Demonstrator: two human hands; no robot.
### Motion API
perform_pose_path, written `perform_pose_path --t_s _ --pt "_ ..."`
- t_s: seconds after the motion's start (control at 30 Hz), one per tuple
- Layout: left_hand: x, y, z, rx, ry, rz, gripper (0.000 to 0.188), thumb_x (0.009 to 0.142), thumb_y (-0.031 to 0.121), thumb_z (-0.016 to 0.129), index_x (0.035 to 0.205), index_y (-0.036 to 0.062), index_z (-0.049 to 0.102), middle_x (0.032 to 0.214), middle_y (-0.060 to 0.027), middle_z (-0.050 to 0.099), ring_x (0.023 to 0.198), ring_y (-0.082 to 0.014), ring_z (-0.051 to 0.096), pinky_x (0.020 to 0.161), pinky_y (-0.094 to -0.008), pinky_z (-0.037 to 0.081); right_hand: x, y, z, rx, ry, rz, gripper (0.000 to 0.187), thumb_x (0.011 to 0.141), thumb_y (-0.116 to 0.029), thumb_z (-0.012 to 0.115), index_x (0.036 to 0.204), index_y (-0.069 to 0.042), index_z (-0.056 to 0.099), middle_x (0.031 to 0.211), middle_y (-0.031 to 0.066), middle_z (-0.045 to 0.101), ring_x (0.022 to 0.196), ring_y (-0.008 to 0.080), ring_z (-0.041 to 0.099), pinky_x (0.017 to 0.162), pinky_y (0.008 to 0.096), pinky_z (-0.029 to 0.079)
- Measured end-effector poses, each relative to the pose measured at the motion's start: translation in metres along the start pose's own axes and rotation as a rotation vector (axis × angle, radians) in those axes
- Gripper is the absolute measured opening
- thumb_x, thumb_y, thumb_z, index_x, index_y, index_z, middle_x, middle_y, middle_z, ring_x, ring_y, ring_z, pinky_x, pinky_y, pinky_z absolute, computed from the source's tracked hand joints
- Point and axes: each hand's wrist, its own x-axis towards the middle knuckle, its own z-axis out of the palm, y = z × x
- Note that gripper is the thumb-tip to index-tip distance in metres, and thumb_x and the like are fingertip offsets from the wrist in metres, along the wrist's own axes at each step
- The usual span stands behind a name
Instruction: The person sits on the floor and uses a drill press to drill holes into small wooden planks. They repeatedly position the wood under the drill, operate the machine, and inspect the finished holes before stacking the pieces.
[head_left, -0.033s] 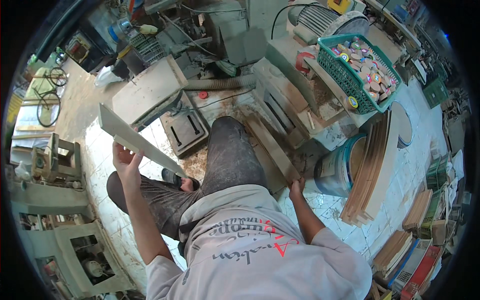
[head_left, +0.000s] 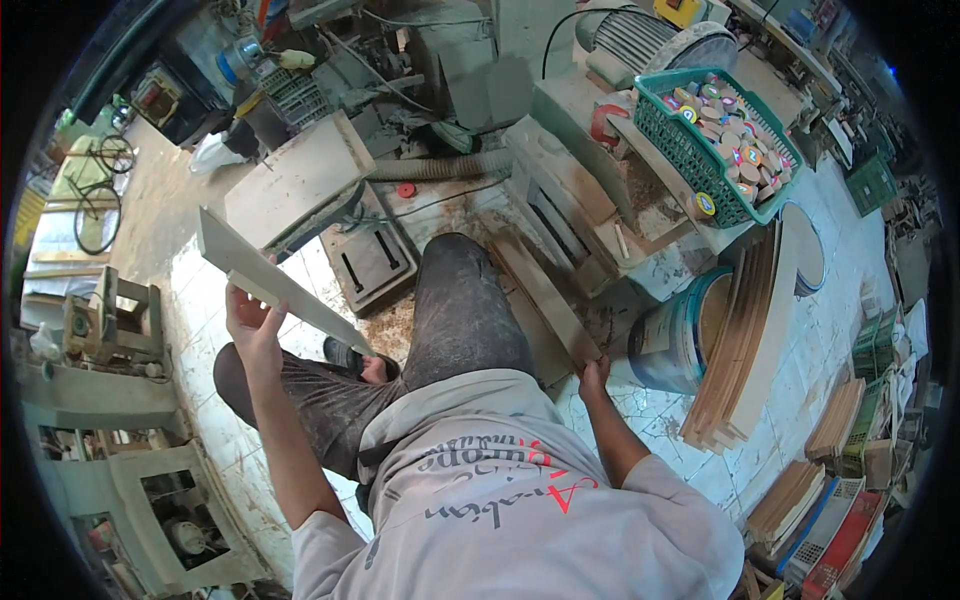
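Note:
On the left, my left hand (head_left: 256,318) is closed on the edge of a long pale wooden board (head_left: 280,290), which slants from beside the light tabletop down toward my foot. To the right of my knee lies another long wooden plank (head_left: 548,302). Its near end is gripped by my right hand (head_left: 594,374), whose fingers are partly hidden under the wood. My legs in dark, dusty trousers (head_left: 465,310) are between the two boards.
A stack of thin curved boards (head_left: 735,350) leans against a paint bucket (head_left: 665,340) at the right. Above it stands a green basket (head_left: 690,140) of small wooden pieces on a machine. A slotted metal base (head_left: 375,262) and a hose (head_left: 440,167) lie ahead.

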Motion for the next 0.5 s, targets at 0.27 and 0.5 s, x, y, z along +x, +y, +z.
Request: perform_pose_path --t_s 0.27,0.5 --pt "0.0 -0.001 0.0 -0.036 -0.006 -0.001 0.06 0.078 -0.008 0.065 0.133 0.0005 0.041 0.129 -0.0139 0.052 0.126 -0.0286 0.048 0.099 -0.0404 0.045 0.029 0.018 -0.015 -0.07 0.068 0.035 0.048 0.079 -0.004 0.054 0.126 -0.006 0.046 0.115 0.0093 0.054 0.103 0.024 0.054 0.088 0.038 0.047" --pt "0.003 -0.011 -0.003 -0.02 -0.031 -0.027 0.067 0.077 -0.008 0.066 0.137 -0.001 0.036 0.131 -0.0182 0.051 0.123 -0.0273 0.05 0.099 -0.0386 0.045 0.029 0.004 -0.01 -0.223 0.017 0.192 0.054 0.083 -0.026 0.063 0.131 -0.007 0.047 0.117 0.0077 0.055 0.095 0.0194 0.054 0.083 0.0337 0.045"
